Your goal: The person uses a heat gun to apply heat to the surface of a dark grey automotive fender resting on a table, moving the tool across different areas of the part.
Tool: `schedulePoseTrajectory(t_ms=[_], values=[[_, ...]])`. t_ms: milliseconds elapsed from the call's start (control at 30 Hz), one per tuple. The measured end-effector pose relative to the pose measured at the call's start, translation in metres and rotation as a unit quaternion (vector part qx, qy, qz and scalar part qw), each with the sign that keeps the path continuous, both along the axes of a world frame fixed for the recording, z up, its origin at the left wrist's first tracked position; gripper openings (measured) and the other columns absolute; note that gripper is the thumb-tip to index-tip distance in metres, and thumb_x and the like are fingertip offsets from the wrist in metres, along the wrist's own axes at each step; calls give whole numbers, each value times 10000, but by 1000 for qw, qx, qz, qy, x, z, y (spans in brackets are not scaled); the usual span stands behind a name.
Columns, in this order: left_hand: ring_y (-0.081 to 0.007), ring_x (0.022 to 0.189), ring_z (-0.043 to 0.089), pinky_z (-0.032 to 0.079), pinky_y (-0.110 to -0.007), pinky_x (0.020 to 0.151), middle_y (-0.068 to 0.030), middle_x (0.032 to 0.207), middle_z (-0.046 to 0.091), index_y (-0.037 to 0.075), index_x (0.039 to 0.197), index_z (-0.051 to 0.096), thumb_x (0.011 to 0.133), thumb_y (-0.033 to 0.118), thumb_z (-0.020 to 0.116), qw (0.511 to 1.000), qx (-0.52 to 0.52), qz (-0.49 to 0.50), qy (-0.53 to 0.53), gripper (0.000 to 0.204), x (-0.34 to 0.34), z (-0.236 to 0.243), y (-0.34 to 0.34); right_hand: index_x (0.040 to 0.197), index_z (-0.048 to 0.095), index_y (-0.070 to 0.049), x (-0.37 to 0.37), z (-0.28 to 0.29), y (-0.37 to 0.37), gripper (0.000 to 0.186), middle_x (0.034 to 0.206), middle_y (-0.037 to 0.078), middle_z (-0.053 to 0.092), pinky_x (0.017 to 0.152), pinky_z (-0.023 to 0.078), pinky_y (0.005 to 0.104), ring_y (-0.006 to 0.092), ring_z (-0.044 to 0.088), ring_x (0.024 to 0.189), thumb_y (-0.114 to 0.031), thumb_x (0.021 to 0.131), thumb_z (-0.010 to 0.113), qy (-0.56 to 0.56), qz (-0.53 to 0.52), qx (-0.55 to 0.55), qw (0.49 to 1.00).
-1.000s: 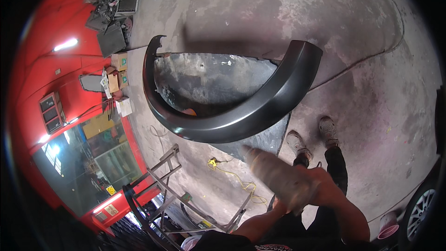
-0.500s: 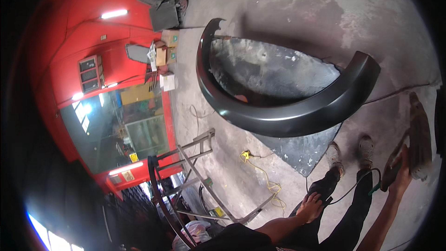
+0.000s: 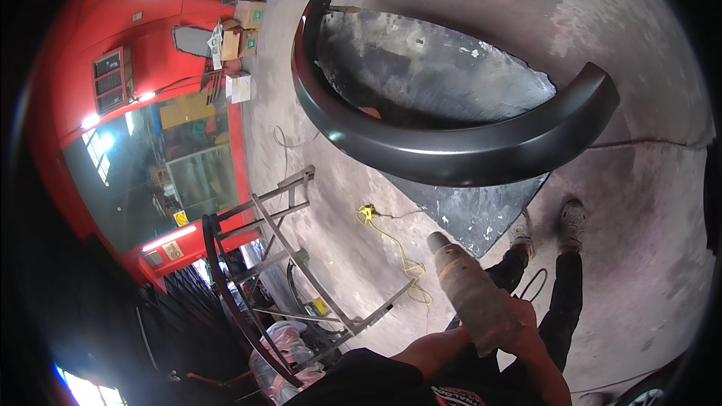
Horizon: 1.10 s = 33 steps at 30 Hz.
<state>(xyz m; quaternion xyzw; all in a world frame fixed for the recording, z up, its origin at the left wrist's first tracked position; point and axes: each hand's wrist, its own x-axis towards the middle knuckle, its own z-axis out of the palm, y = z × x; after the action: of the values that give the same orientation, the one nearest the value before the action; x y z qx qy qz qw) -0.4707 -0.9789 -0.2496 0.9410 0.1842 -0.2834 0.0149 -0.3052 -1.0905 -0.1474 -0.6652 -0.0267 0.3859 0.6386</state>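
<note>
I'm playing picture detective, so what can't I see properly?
All in the head view:
Left hand: mostly hidden by the brown tool.
Orange thing: seems partly covered by the curved black piece.
Wheel: cut off by the lower edge.
Pale sign: writing too small.

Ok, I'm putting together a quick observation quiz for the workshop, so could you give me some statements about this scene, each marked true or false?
1. The curved panel is dark grey. True.
2. The right hand holds a long brown tool. True.
3. The tool's tapered end touches the curved panel. False: there is a visible gap between them.
4. A yellow cord lies on the floor. True.
5. The metal frame stands to the person's right. False: it stands to their left.
</note>
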Motion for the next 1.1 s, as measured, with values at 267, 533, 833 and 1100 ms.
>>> schedulePoseTrajectory(t_ms=[267, 533, 833, 1100], values=[[-316, 1301, 309, 259, -522, 1043, -150, 1319, 433, 53, 1023, 583, 899, 302, 476, 964, -204, -128, 112, 298, 29, 39, 48, 762, 574, -101, 12, -23, -62, 150, 676, 13, 560, 659, 467, 313, 144, 551, 617, -197, 875, 600, -137, -266, -291, 909], [-307, 1307, 303, 231, -522, 1059, -154, 1316, 432, 61, 1066, 571, 903, 310, 456, 962, -232, -89, 108, 319, 18, 39, 57, 717, 517, -75, 47, 16, -52, 270, 660, -8, 479, 624, 429, 300, 129, 460, 579, -262, 905, 573, -36, -368, -195, 908], [-304, 1307, 340, 265, -498, 1059, -119, 1337, 449, 112, 1228, 518, 907, 303, 436, 926, -254, -6, 279, 383, 26, 57, 66, 971, 643, -21, 48, 39, 111, 236, 974, 109, 644, 834, 454, 362, 227, 603, 949, -118, 757, 668, -272, 13, -54, 961], [-293, 1287, 352, 270, -500, 1052, -112, 1305, 476, 108, 1102, 572, 861, 368, 510, 974, -183, -114, 73, 359, -25, 5, 69, 1006, 574, -35, 56, 30, 99, 382, 834, 116, 628, 704, 482, 355, 267, 626, 775, -186, 688, 721, -173, -26, -6, 985]])
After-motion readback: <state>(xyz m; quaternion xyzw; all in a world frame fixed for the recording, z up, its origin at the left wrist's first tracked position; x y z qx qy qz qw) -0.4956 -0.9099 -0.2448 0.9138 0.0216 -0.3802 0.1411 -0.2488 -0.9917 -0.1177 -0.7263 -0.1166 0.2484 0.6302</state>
